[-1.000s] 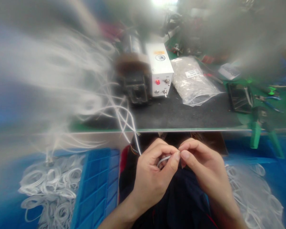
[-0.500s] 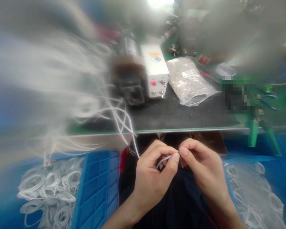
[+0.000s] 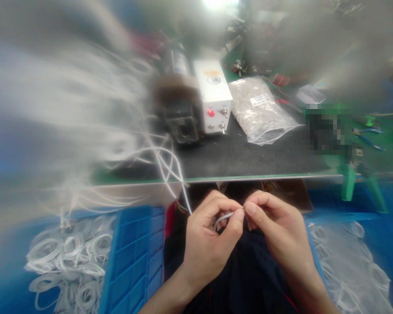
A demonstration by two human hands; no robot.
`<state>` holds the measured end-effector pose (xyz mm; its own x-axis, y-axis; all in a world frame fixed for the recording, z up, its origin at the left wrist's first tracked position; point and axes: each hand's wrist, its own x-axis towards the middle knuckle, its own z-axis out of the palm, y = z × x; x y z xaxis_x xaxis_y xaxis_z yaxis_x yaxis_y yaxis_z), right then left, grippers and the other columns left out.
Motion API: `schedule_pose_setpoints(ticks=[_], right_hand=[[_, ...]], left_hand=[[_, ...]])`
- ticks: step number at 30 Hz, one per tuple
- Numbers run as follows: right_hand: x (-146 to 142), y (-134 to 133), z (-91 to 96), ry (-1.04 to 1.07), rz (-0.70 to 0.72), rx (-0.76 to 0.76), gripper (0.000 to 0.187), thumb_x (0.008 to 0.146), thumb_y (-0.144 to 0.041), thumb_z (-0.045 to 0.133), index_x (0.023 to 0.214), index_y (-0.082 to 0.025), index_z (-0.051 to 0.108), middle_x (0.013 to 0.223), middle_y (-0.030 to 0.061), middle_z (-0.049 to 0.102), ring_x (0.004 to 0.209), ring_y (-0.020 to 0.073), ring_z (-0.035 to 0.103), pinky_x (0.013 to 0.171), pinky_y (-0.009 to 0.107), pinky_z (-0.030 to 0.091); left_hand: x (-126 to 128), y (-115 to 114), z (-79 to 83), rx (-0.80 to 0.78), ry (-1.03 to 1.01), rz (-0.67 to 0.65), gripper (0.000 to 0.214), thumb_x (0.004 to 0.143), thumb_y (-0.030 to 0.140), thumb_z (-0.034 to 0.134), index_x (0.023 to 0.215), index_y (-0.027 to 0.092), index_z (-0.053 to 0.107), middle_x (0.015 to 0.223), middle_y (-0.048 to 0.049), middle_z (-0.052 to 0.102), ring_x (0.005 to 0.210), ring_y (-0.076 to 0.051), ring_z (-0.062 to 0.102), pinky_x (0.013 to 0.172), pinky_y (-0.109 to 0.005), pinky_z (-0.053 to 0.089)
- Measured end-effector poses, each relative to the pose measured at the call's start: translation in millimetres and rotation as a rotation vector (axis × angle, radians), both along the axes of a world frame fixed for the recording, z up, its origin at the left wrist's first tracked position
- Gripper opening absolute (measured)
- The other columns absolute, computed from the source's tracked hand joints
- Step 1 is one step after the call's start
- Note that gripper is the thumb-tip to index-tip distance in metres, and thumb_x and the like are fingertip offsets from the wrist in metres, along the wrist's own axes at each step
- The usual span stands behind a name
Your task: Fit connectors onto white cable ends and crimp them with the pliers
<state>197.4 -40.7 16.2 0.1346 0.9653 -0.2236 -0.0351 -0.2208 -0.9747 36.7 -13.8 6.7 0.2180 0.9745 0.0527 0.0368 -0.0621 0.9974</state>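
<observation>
Below the table's front edge, over my lap, my left hand (image 3: 209, 244) is closed on a thin white cable (image 3: 223, 217), pinching its end between thumb and forefinger. My right hand (image 3: 278, 231) meets it fingertip to fingertip, its thumb and forefinger pinched at the same cable end. What lies between the right fingertips is too small to make out. The cable trails up and left to a loose bundle of white cables (image 3: 163, 163) hanging over the table edge.
A white control box (image 3: 214, 98) with a red lamp and toggle switches stands beside a dark machine (image 3: 180, 113) on the black mat. A clear bag of small parts (image 3: 262, 111) lies to its right. Blue crates (image 3: 134, 257) with coiled white cables (image 3: 65, 261) flank my lap.
Both hands have shifted slightly upward together, still pinched on the cable end. The view has drifted a little; the table items stay put.
</observation>
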Motion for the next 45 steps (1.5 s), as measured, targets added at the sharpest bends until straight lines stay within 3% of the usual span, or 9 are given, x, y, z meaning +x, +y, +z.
schedule_pose_setpoints(ticks=[25, 29, 35, 40, 45], right_hand=[[-0.6, -2.8, 3.3, -0.116, -0.018, 0.055, 0.023, 0.103, -0.037, 0.075, 0.086, -0.022, 0.072, 0.072, -0.0029, 0.061, 0.065, 0.0132, 0.056, 0.061, 0.025, 0.047], [2.6, -1.4, 3.2, -0.249, 0.004, 0.107, 0.022, 0.106, -0.034, 0.071, 0.087, -0.023, 0.071, 0.074, -0.002, 0.062, 0.065, 0.0143, 0.057, 0.061, 0.027, 0.046], [7.0, 2.5, 6.5, -0.611, 0.059, 0.333, 0.013, 0.106, -0.021, 0.068, 0.093, -0.024, 0.066, 0.087, -0.0008, 0.068, 0.078, 0.0158, 0.063, 0.073, 0.03, 0.048], [6.1, 0.6, 11.7, -0.401, 0.03, 0.194, 0.02, 0.11, -0.028, 0.063, 0.091, -0.025, 0.066, 0.08, -0.0022, 0.064, 0.069, 0.0141, 0.06, 0.063, 0.027, 0.047], [12.9, -0.2, 14.3, -0.453, 0.006, 0.221, 0.018, 0.108, -0.028, 0.066, 0.09, -0.024, 0.067, 0.082, -0.001, 0.065, 0.069, 0.015, 0.06, 0.066, 0.029, 0.048]], left_hand=[[-2.5, 1.3, 2.9, 0.022, 0.024, -0.05, 0.013, 0.101, 0.013, 0.069, 0.091, 0.02, 0.073, 0.084, 0.0, 0.062, 0.074, -0.014, 0.059, 0.065, -0.027, 0.045], [-1.7, 3.4, 2.1, 0.027, 0.053, -0.047, 0.014, 0.101, 0.013, 0.07, 0.089, 0.02, 0.072, 0.083, 0.0001, 0.062, 0.073, -0.013, 0.059, 0.064, -0.027, 0.044], [1.3, 8.1, 2.6, 0.083, 0.097, -0.038, 0.013, 0.1, 0.013, 0.07, 0.089, 0.019, 0.073, 0.083, 0.0001, 0.063, 0.072, -0.013, 0.059, 0.062, -0.027, 0.044], [4.7, 6.4, 5.5, 0.17, 0.109, -0.001, 0.014, 0.098, 0.008, 0.071, 0.092, 0.02, 0.073, 0.085, 0.0003, 0.064, 0.075, -0.013, 0.06, 0.066, -0.027, 0.046], [8.0, 9.8, 9.5, 0.153, 0.095, -0.082, 0.012, 0.099, 0.01, 0.07, 0.09, 0.019, 0.072, 0.084, -0.0001, 0.063, 0.073, -0.013, 0.059, 0.063, -0.028, 0.045]])
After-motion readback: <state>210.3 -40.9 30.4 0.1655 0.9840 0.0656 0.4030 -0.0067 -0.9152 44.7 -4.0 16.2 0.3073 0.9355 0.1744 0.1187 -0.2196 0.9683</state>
